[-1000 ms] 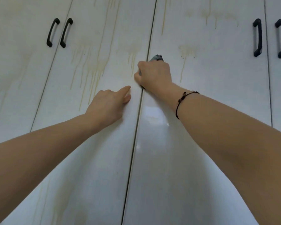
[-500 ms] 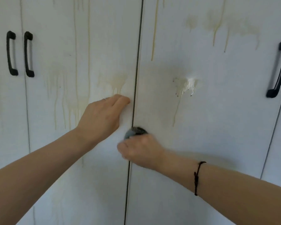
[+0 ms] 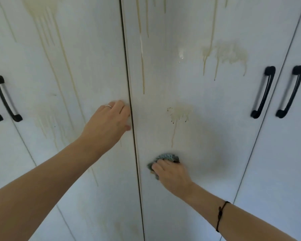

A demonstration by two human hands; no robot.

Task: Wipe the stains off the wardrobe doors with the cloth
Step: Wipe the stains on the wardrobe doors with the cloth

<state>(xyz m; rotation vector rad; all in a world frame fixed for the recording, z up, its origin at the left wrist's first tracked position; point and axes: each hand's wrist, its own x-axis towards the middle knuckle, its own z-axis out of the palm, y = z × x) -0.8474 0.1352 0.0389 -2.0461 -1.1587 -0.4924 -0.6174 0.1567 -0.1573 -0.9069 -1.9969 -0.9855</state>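
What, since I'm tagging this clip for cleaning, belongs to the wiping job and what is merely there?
Job: crumpled blue-grey patterned cloth, gripped by right hand; yellowish drip stains; glossy white wardrobe doors; left hand resting on one door.
Merely there: curved black door handles; thin black cord bracelet; slim ring.

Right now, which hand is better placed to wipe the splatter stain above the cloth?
Right. The right hand grips the cloth just below the splatter stain on that same door. The left hand holds no cloth and rests on the neighbouring door, beside the seam.
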